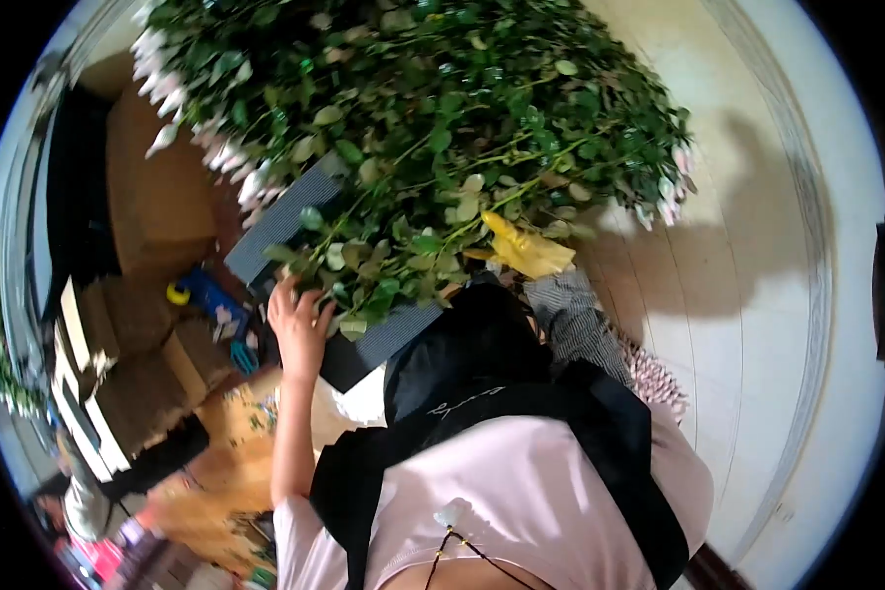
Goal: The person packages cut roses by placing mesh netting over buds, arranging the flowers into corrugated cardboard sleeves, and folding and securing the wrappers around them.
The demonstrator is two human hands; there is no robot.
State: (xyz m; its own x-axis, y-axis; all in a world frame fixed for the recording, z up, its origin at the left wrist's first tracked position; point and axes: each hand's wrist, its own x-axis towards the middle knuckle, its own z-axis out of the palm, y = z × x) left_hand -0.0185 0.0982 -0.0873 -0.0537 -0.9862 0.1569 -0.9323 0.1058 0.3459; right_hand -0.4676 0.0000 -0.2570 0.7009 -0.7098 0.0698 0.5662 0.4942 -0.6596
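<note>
Green leafy stems (379, 261) slant up-right from the loosely open, bare left hand (300, 329) past the yellow-gloved right hand (533, 252), its grip unclear.

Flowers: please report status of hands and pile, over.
Left hand at near leaves, right hand, yellow-gloved, at stems; both grips unclear. Flower pile ahead. Leaves partly cover grey board.

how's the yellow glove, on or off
On: the yellow glove covers the right hand, at the end of the patterned sleeve.
</note>
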